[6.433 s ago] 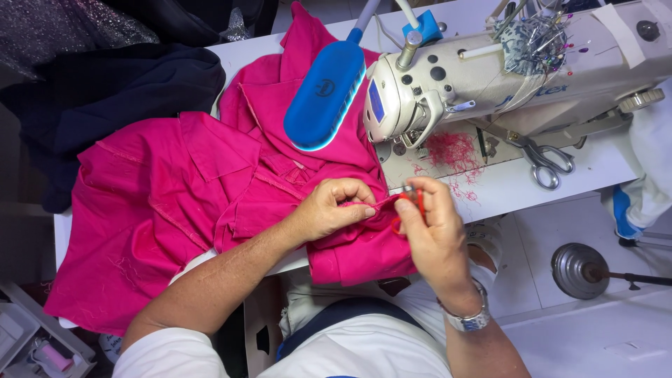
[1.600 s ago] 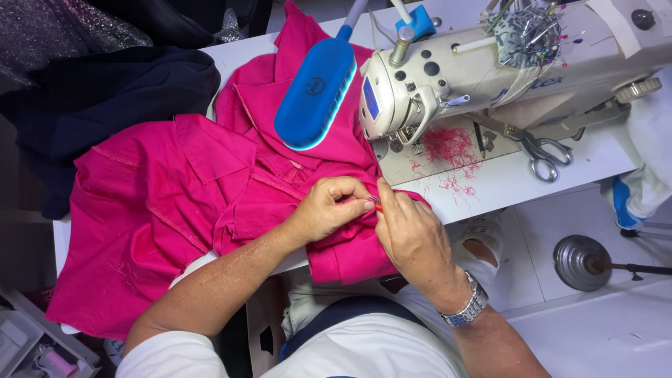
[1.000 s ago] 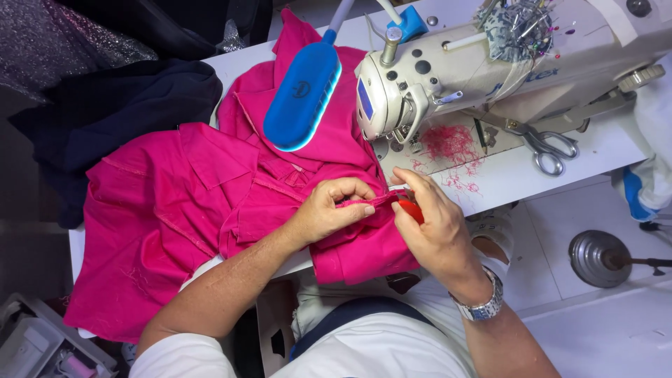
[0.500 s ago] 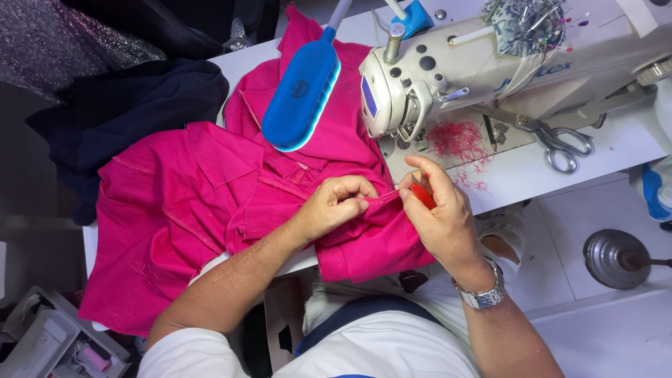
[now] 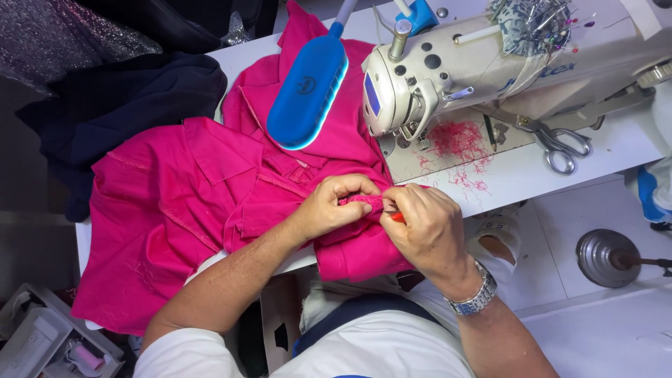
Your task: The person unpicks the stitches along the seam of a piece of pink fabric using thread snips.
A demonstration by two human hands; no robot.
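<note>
A bright pink garment [image 5: 182,210] is spread over the sewing table and hangs off its front edge. My left hand [image 5: 334,206] pinches a fold of this fabric near the table's front. My right hand [image 5: 427,227] holds a small red-handled tool [image 5: 396,216], its tip against the same fold, right beside my left fingers. The tool's tip is hidden by fabric and fingers. A silver watch [image 5: 474,299] is on my right wrist.
A cream sewing machine [image 5: 490,63] stands at the back right, with pink thread scraps [image 5: 458,140] and scissors [image 5: 560,147] on its bed. A blue lamp head [image 5: 308,91] hangs over the garment. Dark cloth [image 5: 119,105] lies at the left. A bin [image 5: 49,343] sits bottom left.
My hands stay together on the same fold of pink fabric, the right hand shifting slightly as it works the red tool. The camera view has drifted a little.
</note>
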